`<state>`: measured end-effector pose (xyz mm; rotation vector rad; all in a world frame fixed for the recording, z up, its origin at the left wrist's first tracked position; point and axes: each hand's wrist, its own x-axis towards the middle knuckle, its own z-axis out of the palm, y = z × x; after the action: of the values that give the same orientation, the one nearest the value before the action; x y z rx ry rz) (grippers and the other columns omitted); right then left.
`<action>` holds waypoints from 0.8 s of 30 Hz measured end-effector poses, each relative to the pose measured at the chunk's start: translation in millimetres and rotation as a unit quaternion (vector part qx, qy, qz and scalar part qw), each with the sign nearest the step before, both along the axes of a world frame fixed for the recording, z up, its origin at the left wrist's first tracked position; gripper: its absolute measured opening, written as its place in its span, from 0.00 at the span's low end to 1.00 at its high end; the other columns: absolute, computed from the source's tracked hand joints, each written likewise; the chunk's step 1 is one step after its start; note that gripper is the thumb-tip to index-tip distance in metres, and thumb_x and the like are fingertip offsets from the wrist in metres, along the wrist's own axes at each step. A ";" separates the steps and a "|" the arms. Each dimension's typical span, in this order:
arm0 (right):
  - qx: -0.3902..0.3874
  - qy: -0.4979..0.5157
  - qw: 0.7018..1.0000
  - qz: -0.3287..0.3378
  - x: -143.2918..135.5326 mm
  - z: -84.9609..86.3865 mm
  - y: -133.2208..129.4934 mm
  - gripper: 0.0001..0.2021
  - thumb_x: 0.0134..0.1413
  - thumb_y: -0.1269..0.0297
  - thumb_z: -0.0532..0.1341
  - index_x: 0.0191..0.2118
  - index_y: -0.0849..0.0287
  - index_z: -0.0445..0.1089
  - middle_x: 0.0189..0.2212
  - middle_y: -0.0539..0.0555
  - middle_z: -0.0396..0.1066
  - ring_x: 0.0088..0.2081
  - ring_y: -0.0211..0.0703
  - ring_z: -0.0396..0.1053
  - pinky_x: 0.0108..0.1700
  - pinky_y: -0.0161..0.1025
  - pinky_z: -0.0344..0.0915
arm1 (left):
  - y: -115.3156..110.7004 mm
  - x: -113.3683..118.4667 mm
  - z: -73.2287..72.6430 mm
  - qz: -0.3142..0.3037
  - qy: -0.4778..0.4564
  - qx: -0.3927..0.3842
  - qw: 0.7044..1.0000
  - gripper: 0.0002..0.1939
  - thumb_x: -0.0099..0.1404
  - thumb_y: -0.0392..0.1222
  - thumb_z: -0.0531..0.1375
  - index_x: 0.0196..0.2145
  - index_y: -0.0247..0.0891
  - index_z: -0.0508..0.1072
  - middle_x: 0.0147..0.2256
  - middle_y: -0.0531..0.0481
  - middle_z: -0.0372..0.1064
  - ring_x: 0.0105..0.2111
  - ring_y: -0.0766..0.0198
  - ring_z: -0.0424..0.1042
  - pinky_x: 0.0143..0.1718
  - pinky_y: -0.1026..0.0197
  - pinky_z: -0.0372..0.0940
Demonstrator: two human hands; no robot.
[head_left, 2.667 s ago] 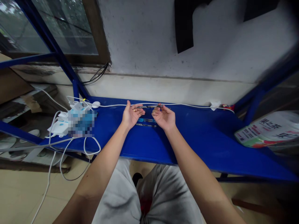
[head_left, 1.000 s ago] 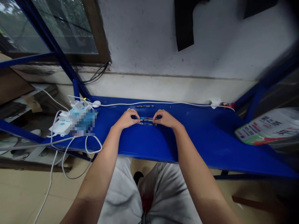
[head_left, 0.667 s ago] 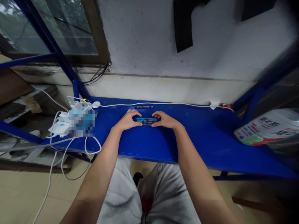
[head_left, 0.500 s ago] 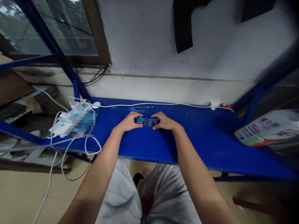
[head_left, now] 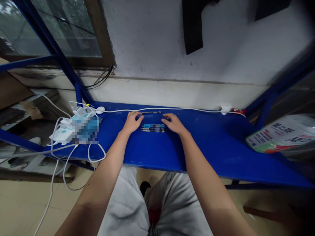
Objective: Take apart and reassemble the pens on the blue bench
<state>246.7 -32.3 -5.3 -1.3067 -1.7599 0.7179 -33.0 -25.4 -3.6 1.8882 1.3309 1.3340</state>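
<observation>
Several pens [head_left: 153, 128] lie side by side on the blue table [head_left: 157, 150], pointing left to right, some with blue parts. Behind them a single dark pen [head_left: 152, 112] lies along the same direction. My left hand [head_left: 134, 121] is at the left end of that single pen, thumb and fingers apart, its fingertips close to or touching it; which, I cannot tell. On the other side my right hand [head_left: 173, 123] hovers near the right ends of the pens, fingers curved and apart with nothing between them.
White power strips [head_left: 65, 131] with tangled cables and a pixelated blue item [head_left: 88, 129] sit at the left. A white cord [head_left: 172, 108] runs along the back edge. To the right lies a large labelled bottle [head_left: 283, 132]. A small red packet [head_left: 238, 111] is at the back right.
Both hands have let go of the pen group and moved away toward the back. The group stays on the table, and the left hand is now at the single pen.
</observation>
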 end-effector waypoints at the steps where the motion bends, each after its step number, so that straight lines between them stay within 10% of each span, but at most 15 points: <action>1: 0.006 0.000 1.000 -0.015 -1.3 -3.0 3.2 0.20 0.59 0.52 0.68 0.54 0.53 0.77 0.54 0.63 0.73 0.60 0.59 0.66 0.66 0.60 0.59 | 4.8 0.9 -2.2 0.014 0.012 -0.004 1.000 0.13 0.63 0.48 0.68 0.43 0.42 0.82 0.48 0.40 0.76 0.56 0.44 0.66 0.65 0.41 0.56; 7: -0.013 -0.071 0.997 -0.035 -14.6 -8.5 14.5 0.30 0.66 0.53 0.61 0.68 0.63 0.66 0.68 0.68 0.64 0.71 0.59 0.57 0.73 0.59 0.50 | 25.0 13.0 -4.4 0.070 0.222 -0.057 0.971 0.21 0.72 0.48 0.59 0.59 0.40 0.75 0.59 0.40 0.73 0.62 0.45 0.63 0.65 0.44 0.57; 13: -0.021 -0.056 0.997 -0.050 -16.9 -9.1 14.3 0.28 0.67 0.54 0.60 0.66 0.63 0.68 0.66 0.68 0.67 0.69 0.59 0.62 0.72 0.58 0.55 | 51.5 17.6 -2.0 0.057 0.268 -0.037 0.961 0.14 0.68 0.41 0.63 0.51 0.38 0.80 0.48 0.38 0.75 0.51 0.45 0.69 0.57 0.46 0.62; 24: 0.145 -0.054 0.987 -0.044 -17.7 -1.8 -1.6 0.28 0.60 0.62 0.66 0.65 0.57 0.69 0.63 0.64 0.70 0.65 0.58 0.64 0.67 0.58 0.61 | 37.3 27.5 4.7 -0.025 0.106 0.043 0.993 0.14 0.69 0.28 0.54 0.38 0.37 0.79 0.38 0.43 0.71 0.43 0.54 0.70 0.50 0.52 0.65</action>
<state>229.0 -33.9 -7.1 -1.2318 -1.8016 0.3305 -5.5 11.9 1.1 2.1573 1.3352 1.2103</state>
